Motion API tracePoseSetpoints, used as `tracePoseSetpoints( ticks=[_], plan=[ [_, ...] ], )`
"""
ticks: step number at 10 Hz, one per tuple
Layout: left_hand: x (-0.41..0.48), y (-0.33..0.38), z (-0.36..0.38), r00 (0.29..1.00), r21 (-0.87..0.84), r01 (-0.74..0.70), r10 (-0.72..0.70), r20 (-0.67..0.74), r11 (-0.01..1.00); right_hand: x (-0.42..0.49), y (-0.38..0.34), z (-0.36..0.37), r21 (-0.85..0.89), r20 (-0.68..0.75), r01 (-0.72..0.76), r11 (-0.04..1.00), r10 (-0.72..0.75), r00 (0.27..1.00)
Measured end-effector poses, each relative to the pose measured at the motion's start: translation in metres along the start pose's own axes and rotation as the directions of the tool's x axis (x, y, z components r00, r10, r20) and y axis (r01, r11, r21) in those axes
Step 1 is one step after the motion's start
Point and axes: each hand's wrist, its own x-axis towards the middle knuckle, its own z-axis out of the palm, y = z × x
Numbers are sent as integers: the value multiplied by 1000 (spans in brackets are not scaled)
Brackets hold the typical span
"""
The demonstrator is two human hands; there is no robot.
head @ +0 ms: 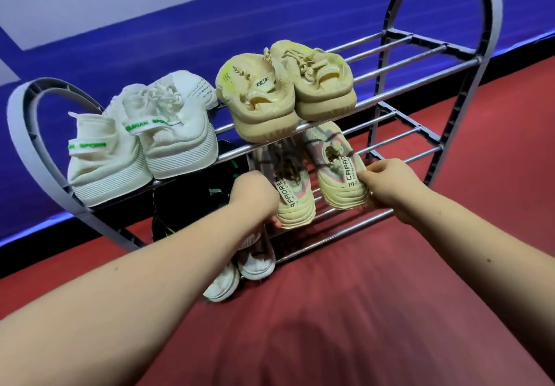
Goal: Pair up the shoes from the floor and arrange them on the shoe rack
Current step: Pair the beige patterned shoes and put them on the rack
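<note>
A grey two-tier shoe rack point(432, 70) stands on the red floor. Its top tier carries a white pair with green lettering point(141, 142) and a beige pair point(285, 91). On the lower tier lie two pale yellow-pink sneakers with heel tabs. My left hand point(255, 199) grips the heel of the left sneaker point(295, 205). My right hand point(387, 187) pinches the heel of the right sneaker point(339, 175). A black pair with green marks point(183, 202) sits on the lower tier to the left.
A pair of white shoes point(240, 271) stands on the floor under my left forearm, against the rack's front rail. A blue and white wall point(180, 10) runs behind the rack. Red floor point(360, 295) spreads in front and to the right.
</note>
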Motion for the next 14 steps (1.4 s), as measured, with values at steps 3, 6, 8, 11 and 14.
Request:
tracePoseSetpoints(
  ticks=[3,6,8,11,14],
  plan=[
    [9,12,-8,993,-23,39,-37,115,999,27,-12,13,-165,-12,74,984,-77,997],
    [15,12,15,999,-55,-30,32,37,998,31,-3,-6,-169,-110,15,985,-34,993],
    [32,2,3,989,-112,118,-107,99,987,35,-9,6,-215,20,131,968,-130,991],
    [38,-1,0,994,33,104,-105,15,994,35,-12,14,-200,-11,123,972,-127,992],
    [27,-2,2,987,-231,153,-162,-19,961,36,-8,7,-284,-170,72,956,-124,978]
  ],
)
